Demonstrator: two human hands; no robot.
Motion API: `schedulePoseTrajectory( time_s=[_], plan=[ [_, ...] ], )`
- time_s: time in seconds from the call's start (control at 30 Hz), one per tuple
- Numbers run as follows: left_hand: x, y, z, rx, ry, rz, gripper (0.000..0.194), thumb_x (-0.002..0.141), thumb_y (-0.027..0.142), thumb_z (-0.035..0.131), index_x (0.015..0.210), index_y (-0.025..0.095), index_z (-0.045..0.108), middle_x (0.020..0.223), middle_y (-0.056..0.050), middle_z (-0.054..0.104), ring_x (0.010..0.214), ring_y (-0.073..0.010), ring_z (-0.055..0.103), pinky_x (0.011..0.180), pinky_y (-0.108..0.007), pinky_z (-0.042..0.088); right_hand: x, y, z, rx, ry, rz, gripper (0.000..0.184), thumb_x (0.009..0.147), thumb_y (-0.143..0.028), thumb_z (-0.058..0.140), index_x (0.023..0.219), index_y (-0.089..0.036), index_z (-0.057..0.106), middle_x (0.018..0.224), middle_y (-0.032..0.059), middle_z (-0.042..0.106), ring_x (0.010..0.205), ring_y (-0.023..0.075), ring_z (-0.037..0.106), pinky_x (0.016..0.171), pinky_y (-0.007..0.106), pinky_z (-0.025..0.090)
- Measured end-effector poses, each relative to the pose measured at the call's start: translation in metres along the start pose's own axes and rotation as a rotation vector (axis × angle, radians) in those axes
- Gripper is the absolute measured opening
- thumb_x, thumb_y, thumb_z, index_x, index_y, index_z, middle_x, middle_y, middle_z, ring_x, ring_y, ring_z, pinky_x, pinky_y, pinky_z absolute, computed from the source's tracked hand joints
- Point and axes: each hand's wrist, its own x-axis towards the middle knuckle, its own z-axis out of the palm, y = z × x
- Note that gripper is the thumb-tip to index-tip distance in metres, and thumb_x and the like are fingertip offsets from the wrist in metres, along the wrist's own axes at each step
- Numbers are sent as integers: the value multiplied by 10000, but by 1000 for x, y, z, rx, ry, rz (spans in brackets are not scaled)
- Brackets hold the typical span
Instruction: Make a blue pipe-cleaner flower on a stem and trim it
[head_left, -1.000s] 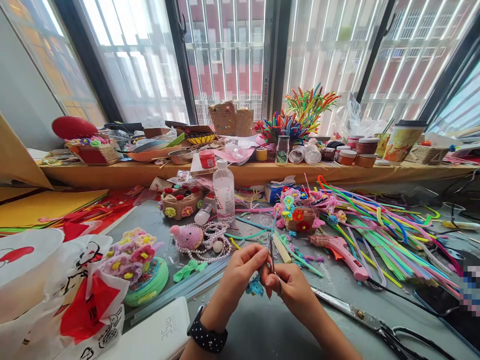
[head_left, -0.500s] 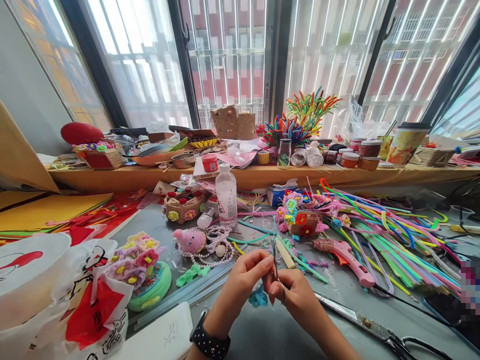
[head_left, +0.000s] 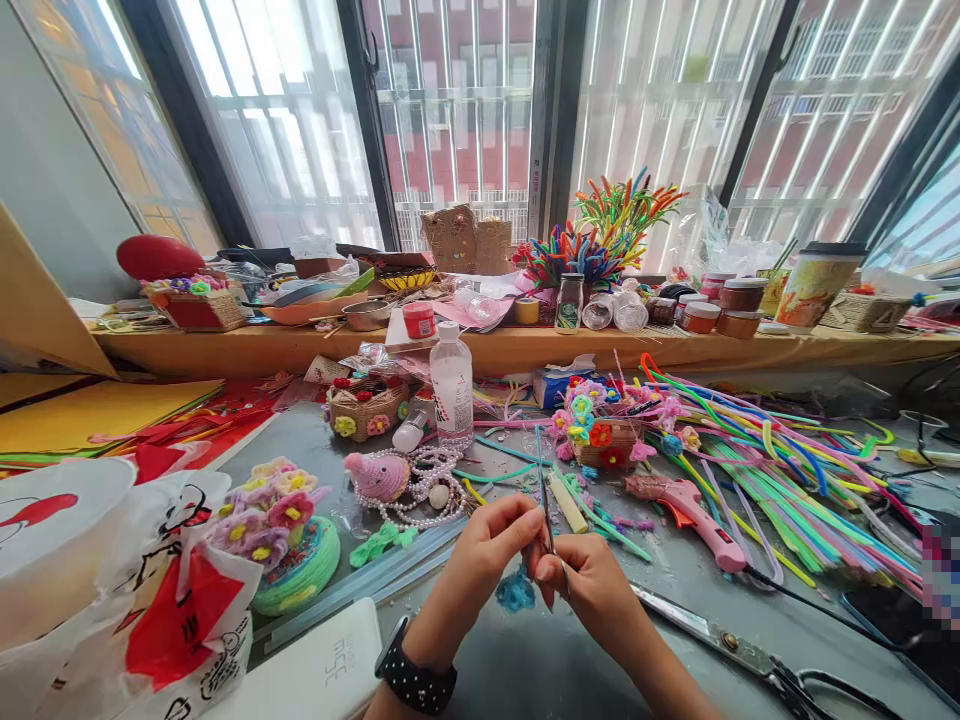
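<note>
Here, right fingers (head_left: 553,572) grip scissors (head_left: 550,530); left fingers (head_left: 525,524), grip unclear; power bank (head_left: 300,668) reads upside-down "35W".

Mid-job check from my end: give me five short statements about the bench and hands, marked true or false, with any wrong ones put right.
1. The right hand holds small scissors. True.
2. The glue gun lies left of both hands. False: the glue gun lies to their right.
3. The clear bottle stands upright. True.
4. The large scissors are in the left hand. False: the large scissors lie on the table.
5. The dotted watch strap is on the left arm. True.
</note>
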Motion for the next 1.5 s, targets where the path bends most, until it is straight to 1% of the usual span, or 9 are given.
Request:
schedulePoseTrajectory(
  time_s=[0.33,0.53,0.7,0.87,1.0,1.13,1.3,1.43,1.5],
  plan=[
    [-2,2,3,-2,7,-25,252,704,355,506,564,145,495,428,40,451,406,-81,433,455,-197,340,-1,-4,-1,58,-58,-8,640,619,-736,313,418,-147,460,434,-7,407,431,98,374,437,212,259],
    [-4,6,6,67,98,56,237,722,310,503,552,145,514,510,28,458,502,-84,424,516,-192,347,1,-4,-4,-22,96,62,629,622,-711,364,327,-157,405,368,-11,381,405,96,368,447,216,268],
    [-3,-1,0,458,391,252,186,726,311,520,631,168,594,583,13,491,524,-100,413,534,-221,340,0,-3,-8,43,198,106,591,662,-659,392,373,-149,468,393,-35,304,410,79,285,439,218,211],
    [-3,-11,-7,967,601,581,136,733,267,535,749,213,658,693,-23,506,653,-141,457,621,-263,366,1,-1,-12,361,258,261,501,649,-613,481,557,-127,564,440,-77,185,414,59,152,414,214,105],
    [-4,-13,-7,1293,568,804,136,733,179,542,814,217,644,668,-21,540,623,-143,443,611,-278,359,1,-3,-23,587,229,354,500,650,-610,487,641,-121,590,456,-88,160,420,55,105,415,218,75],
    [-6,-14,-5,1480,451,980,163,719,94,540,831,178,625,725,-36,581,648,-148,464,614,-279,361,-1,-4,-37,553,37,389,476,678,-564,500,593,-107,599,406,-93,175,397,47,115,415,225,74],
    [-7,-16,-5,1449,501,989,203,719,96,542,878,207,601,746,-27,565,674,-150,480,639,-286,373,-2,-5,-37,429,-111,397,336,655,-436,603,604,-104,616,398,-87,219,393,44,152,412,231,82],
    [-3,-16,-3,1077,672,773,150,723,139,537,861,196,557,778,-26,522,674,-135,487,639,-274,402,0,-10,-28,438,-23,359,320,634,-430,617,619,-111,609,423,-89,202,410,46,130,415,230,78],
    [-2,-14,-1,842,674,628,81,722,182,536,800,178,517,761,-19,523,673,-132,501,608,-256,412,0,-12,-24,420,18,336,315,632,-426,618,616,-112,605,431,-85,209,416,48,138,416,229,83]
  ],
)
